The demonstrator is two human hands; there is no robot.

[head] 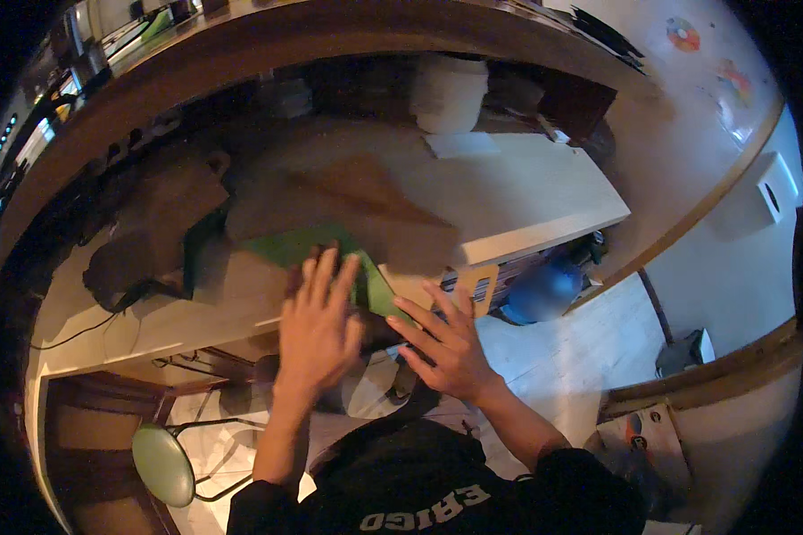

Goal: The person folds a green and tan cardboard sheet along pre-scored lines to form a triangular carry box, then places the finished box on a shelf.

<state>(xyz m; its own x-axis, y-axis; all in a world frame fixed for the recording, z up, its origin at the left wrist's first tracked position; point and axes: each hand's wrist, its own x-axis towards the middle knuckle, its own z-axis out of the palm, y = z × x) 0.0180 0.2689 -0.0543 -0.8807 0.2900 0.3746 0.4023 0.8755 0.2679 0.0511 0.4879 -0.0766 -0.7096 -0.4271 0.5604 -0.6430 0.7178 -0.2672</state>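
A green sheet [294, 246], perhaps paper, lies near the front edge of the table. One part of it, a lighter green flap [379, 287], angles toward me. My left hand [318, 328] is over the green sheet with its palm down and fingers spread, the fingertips at the sheet. To its right, my right hand [452, 344] has its fingers apart, with the index and middle fingertips at the flap's lower edge. Neither hand grips anything that I can see. Beyond them a brown sheet [401, 227] lies partly in shadow.
The pale tabletop [549, 174] carries a white container [450, 97] at the back and a dark bundle [127, 267] with a cord at left. A round-seated stool [164, 465] stands below left. At right, a blue rounded object [542, 291] sits near the floor, and a box [646, 441] is lower down.
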